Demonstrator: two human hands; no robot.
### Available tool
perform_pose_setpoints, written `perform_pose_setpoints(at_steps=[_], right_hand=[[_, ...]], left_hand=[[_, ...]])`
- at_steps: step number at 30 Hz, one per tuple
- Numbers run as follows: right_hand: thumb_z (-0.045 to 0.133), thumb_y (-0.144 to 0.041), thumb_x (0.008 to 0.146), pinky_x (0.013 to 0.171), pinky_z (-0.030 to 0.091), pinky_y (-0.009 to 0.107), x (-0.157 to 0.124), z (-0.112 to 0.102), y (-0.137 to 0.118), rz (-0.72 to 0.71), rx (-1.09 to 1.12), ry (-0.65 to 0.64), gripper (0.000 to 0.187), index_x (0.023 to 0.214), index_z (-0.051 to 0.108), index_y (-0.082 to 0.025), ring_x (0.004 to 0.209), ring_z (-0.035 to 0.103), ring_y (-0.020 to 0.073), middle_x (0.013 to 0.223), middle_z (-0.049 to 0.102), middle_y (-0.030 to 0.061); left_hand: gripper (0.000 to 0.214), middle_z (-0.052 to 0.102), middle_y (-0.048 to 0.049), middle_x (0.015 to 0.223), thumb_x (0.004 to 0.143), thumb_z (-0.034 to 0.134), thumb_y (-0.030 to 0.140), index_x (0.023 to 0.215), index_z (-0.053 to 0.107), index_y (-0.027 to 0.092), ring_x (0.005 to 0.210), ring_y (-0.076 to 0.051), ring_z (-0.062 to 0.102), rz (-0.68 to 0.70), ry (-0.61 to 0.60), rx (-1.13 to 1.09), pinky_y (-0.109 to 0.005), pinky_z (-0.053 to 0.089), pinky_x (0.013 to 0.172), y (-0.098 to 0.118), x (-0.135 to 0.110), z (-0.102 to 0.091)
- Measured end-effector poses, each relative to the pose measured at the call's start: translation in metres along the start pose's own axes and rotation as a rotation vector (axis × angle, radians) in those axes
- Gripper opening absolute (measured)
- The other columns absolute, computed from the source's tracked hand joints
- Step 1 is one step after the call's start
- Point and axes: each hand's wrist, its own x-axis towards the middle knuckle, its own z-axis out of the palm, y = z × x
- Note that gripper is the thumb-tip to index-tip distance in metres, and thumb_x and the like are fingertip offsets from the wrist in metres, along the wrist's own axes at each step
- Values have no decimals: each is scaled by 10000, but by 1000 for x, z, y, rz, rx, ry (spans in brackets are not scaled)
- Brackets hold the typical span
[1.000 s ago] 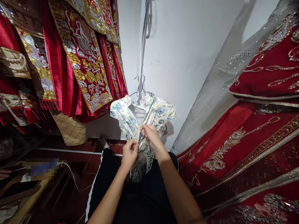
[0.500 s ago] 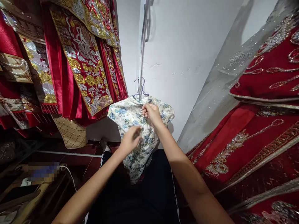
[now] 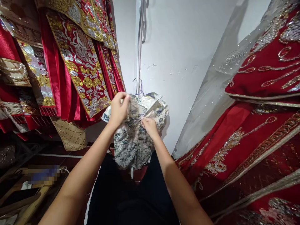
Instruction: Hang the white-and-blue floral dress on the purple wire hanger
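A short floral shirt (image 3: 131,140) with a white ground and blue-green print hangs in front of me on a thin purple wire hanger (image 3: 141,89). Its neck opening spreads apart, with one front edge folded outward on the right side. My right hand (image 3: 150,126) pinches the fabric at the middle of the chest. Up at the left shoulder, my left hand (image 3: 119,107) has its thumb and fingertips drawn together on the cloth near the collar; slight blur hides the exact grip.
Red garments with gold and silver embroidery (image 3: 82,68) hang on the left. Beaded red dresses (image 3: 234,134) and a sheer sparkling veil (image 3: 201,109) crowd the right. A pale vertical pole (image 3: 138,53) runs along the white wall (image 3: 178,47). A wooden stand (image 3: 35,200) sits low on the left.
My left hand has risen from the shirt's front to its left shoulder. My right hand has come down from the collar to the chest, and the neckline is now spread wider.
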Motion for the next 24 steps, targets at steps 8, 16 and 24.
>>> perform_pose_setpoints(at_steps=[8,16,24], right_hand=[[513,-270,763,462,235,232,-84,33,17,98,328,-92,192,594,557,-190,432,354,87,453,432,-49],[503,-254,793,448,220,211,-99,7,9,172,351,-51,195,613,535,-187,434,356,72,473,450,-48],[536,-253,783,428,285,198,-105,-1,33,479,38,-519,197,619,602,-168,423,445,86,475,548,-14]], left_hand=[[259,650,-56,749,931,437,81,730,589,142,777,-128,648,-969,588,-932,-255,529,794,-85,-50,-56],[34,658,-32,686,758,688,126,742,659,134,653,-131,642,-1111,442,-874,-260,520,714,-85,-171,7],[260,634,3,719,708,794,337,822,649,155,603,-101,577,-874,217,-974,-211,456,604,-21,-146,3]])
